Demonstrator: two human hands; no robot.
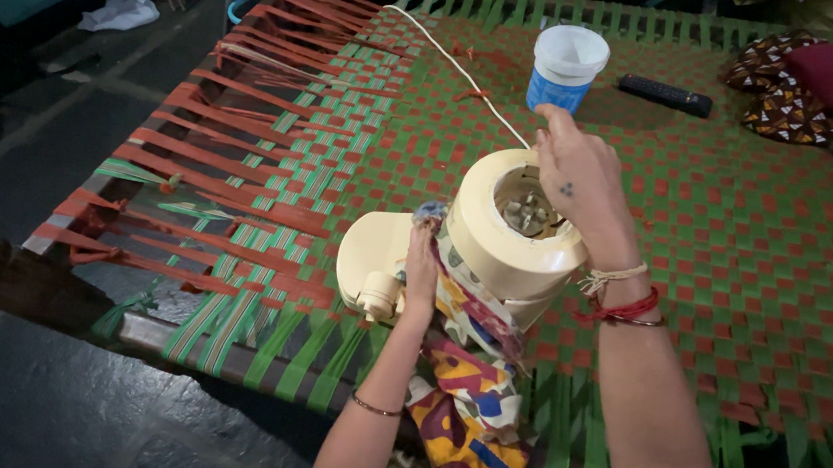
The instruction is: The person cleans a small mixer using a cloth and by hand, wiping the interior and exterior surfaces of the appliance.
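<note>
My left hand [420,270] presses a bright patterned cloth [468,389] against the side of the cream mixer base [497,236], fingers curled loosely over the fabric, which hangs down off the edge of the cot. My right hand [575,173] sits over the round top opening of the base, fingers bent and pinched together near its far rim — I cannot tell whether they hold anything, though the white cord [456,67] runs away right from that spot. The base lies tilted on the woven cot [739,222] of red and green straps, close to its near edge. Further out on the webbing stand a blue tub with a white lid [566,68] and — just beside it — a black remote [665,94]. A heap of patterned fabric [801,87] lies at the far right corner.
</note>
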